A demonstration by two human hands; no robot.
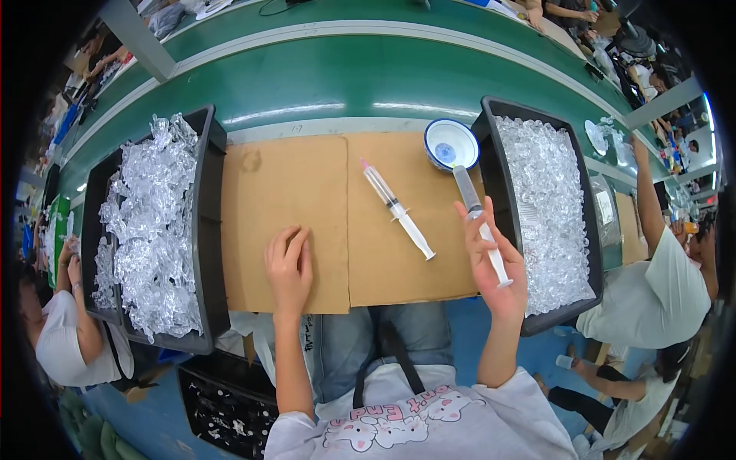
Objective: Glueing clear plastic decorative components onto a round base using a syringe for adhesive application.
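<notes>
My right hand point(497, 264) is closed around a clear syringe point(467, 188) with a white plunger. The syringe's tip points up and away, close to the rim of a small white bowl point(446, 139) with a blue edge. A second syringe point(398, 211), with a pink tip and white plunger, lies slanted on the brown cardboard point(307, 176). On the cardboard's left half rests my left hand point(289, 264), palm down, its fingers loosely stretched and nothing in it. The bowl has something bluish at its bottom.
On the left stands a black bin point(216, 222) heaped with clear plastic parts point(157, 222). Another black bin point(491, 126) on the right holds small clear pieces point(548, 207). Beyond the cardboard runs a green bench point(322, 77). Co-workers sit at both sides.
</notes>
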